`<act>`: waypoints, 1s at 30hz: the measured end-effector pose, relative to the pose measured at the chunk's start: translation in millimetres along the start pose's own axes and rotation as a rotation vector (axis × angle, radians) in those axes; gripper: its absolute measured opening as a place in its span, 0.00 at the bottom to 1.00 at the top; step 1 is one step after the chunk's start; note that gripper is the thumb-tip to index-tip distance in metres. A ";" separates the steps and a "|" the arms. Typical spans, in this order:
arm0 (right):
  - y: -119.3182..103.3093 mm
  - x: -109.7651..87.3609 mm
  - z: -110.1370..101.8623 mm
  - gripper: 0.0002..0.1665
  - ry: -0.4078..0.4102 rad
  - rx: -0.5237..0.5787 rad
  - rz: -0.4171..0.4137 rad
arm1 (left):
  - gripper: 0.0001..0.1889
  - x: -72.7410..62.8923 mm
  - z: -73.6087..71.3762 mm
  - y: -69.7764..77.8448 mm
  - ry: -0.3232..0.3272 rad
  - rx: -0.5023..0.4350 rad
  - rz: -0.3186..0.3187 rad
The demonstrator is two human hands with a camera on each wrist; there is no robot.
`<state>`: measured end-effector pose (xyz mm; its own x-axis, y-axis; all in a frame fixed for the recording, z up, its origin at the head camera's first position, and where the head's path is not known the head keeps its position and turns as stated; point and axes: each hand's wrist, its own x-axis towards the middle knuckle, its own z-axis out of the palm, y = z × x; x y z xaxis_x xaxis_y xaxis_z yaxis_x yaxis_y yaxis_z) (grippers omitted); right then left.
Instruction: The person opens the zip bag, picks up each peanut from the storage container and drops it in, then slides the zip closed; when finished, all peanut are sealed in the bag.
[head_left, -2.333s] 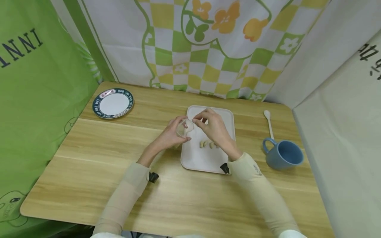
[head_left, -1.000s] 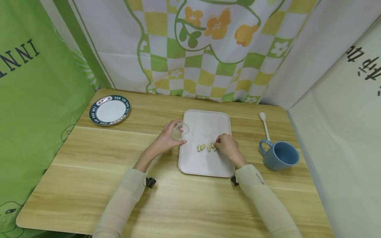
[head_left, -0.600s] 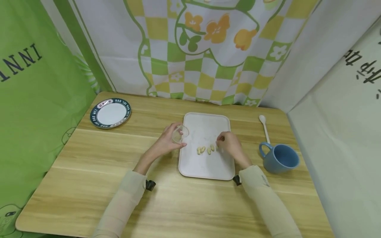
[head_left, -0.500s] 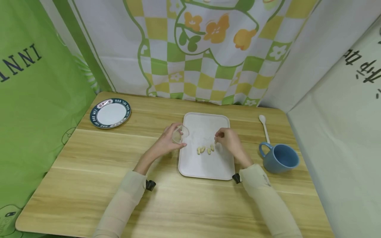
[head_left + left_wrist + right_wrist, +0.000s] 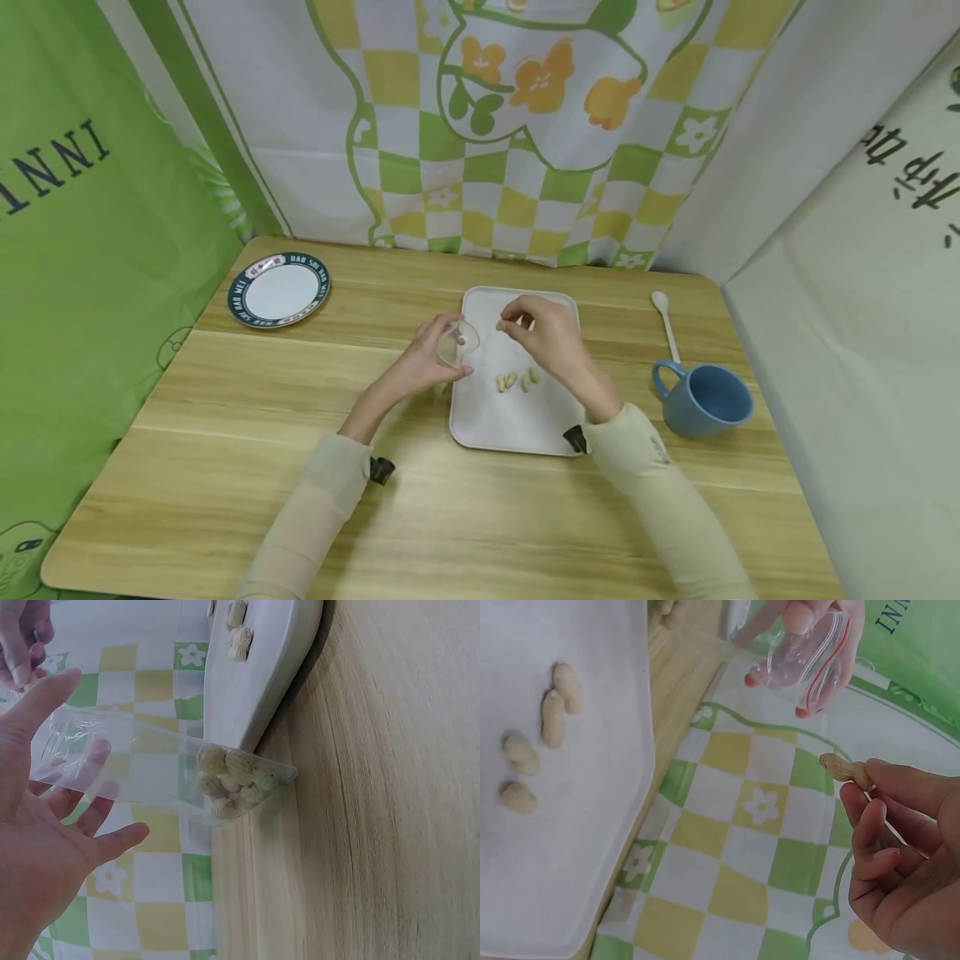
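My left hand [image 5: 422, 358] holds a clear zip bag [image 5: 142, 750] by its mouth, which gapes between thumb and fingers. Several peanuts [image 5: 229, 776] lie in the bag's bottom corner, low beside the tray. Between thumb and fingertips, my right hand [image 5: 553, 335] pinches one unshelled peanut [image 5: 845, 771]. That hand is raised above the far part of the white tray [image 5: 517, 427], just right of the bag's mouth. On the tray, several more peanuts [image 5: 553, 718] lie loosely in pairs.
A green-rimmed plate [image 5: 279, 290] sits at the table's back left. To the right stand a blue mug [image 5: 705, 400] and a white spoon [image 5: 666, 323] behind it. Patterned cloth [image 5: 495, 183] hangs along the back edge of the wooden table [image 5: 465, 517].
My right hand went from near the bag down to the tray, took a peanut from the right end of the row, and rose leftward toward the bag. The left hand stayed nearly in place.
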<state>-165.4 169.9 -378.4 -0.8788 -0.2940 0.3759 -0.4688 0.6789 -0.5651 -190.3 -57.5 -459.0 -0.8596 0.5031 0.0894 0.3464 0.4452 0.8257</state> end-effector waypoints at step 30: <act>-22.3 9.2 38.7 0.06 -0.173 0.015 -0.105 | 0.43 -0.6 -1.6 0.2 -0.030 -0.017 -0.009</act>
<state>-166.5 126.0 -390.8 -0.8264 -0.4750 0.3024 -0.5591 0.6288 -0.5404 -190.4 -58.9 -458.1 -0.8506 0.5217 0.0652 0.3324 0.4375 0.8355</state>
